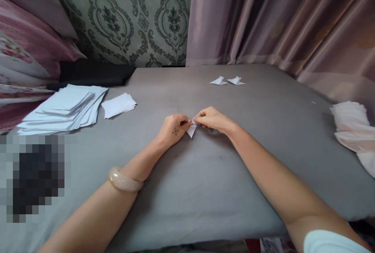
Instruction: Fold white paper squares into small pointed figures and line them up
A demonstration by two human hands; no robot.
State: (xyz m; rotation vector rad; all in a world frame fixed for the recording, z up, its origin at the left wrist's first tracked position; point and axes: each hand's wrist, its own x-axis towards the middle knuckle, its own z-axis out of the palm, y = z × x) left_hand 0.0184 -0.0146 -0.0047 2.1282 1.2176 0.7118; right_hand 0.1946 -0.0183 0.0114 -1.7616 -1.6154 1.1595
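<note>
Between my two hands is a small piece of folded white paper (pixel 191 131), its pointed end hanging down toward me. My left hand (pixel 175 128), with a bangle on the wrist, pinches its left side. From the right, my right hand (pixel 211 119) pinches the paper's upper edge, fingertips close to those of the left. The fingers hide much of the upper folds. Farther back on the grey cloth stand two folded white paper shapes (pixel 219 81) side by side, each with pointed ends.
A large stack of white paper sheets (pixel 63 106) lies at the left, with a smaller stack of paper (pixel 119 105) beside it. Behind them is a folded black cloth (pixel 96 72). White and pinkish fabric (pixel 351 128) lies at the right edge. Curtains (pixel 263 18) hang behind.
</note>
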